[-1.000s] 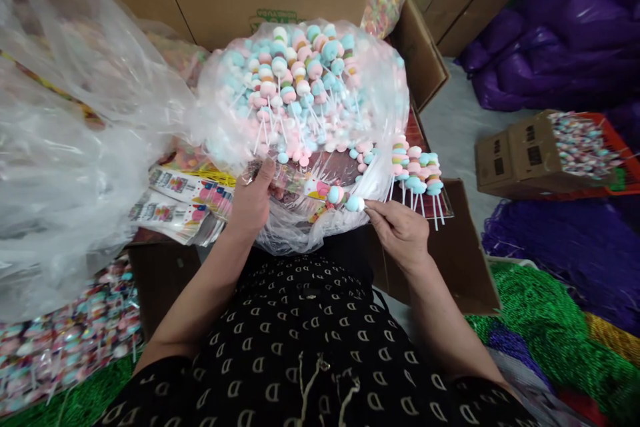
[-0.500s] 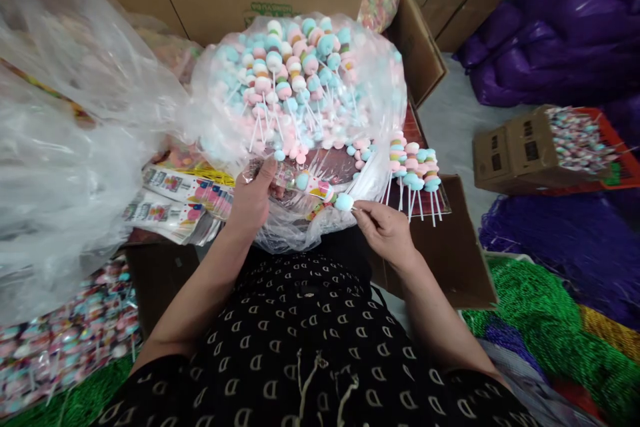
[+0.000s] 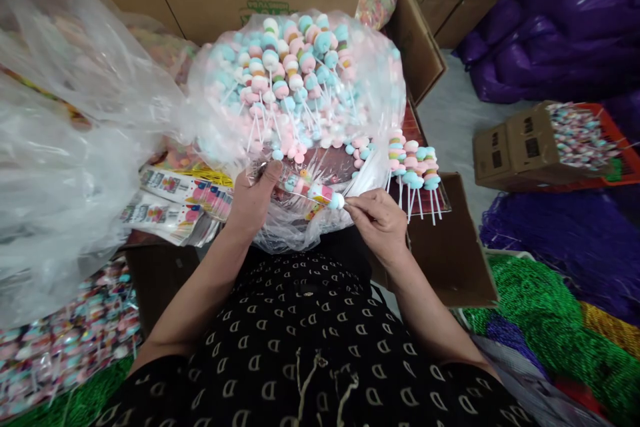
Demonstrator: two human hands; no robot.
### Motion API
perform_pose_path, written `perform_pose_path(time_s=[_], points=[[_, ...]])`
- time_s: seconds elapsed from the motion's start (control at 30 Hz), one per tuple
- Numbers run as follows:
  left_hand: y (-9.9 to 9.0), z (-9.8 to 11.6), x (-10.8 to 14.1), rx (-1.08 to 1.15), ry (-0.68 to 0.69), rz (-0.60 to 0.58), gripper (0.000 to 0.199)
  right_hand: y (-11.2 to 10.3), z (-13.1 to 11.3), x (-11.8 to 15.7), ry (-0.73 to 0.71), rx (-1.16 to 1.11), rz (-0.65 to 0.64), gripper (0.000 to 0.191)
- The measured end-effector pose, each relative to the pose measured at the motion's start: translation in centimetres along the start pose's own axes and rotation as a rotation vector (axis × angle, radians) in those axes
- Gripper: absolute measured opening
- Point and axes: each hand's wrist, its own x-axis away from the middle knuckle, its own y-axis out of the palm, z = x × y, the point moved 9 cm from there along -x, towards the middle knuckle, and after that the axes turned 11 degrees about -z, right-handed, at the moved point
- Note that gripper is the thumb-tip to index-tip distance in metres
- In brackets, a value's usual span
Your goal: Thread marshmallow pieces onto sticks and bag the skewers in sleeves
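Head view, the only camera. Against the frame half a second earlier: right hand [image 3: 380, 225] shifted toward left hand [image 3: 251, 203], marshmallow skewer [image 3: 300, 185] apparently further inside a clear printed sleeve [image 3: 320, 195], with only a pale blue end showing at the sleeve's mouth. Right thumb and forefinger [image 3: 356, 201] pressed together, pinching at that blue end. Left thumb [image 3: 271, 172] pressed on the sleeve's far end; other left fingers out of sight, their state impossible to tell. Skewer lying across the front of a clear bag of pastel skewers [image 3: 300, 80], between stacked printed sleeves [image 3: 183, 197] on the left and a row of loose skewers [image 3: 413, 170] on the right.
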Motion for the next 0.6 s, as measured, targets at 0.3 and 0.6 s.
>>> perform_pose_path(time_s=[0.3, 0.6], points=[[-0.4, -0.4, 0.4, -0.019, -0.011, -0.019, 0.044, 1.5, -0.5, -0.3, 0.009, -0.052, -0.07, 0.017], [2.2, -0.8, 0.3, 0.303, -0.102, -0.167, 0.036, 2.6, 0.5, 0.0, 0.113, -0.142, -0.113, 0.016]])
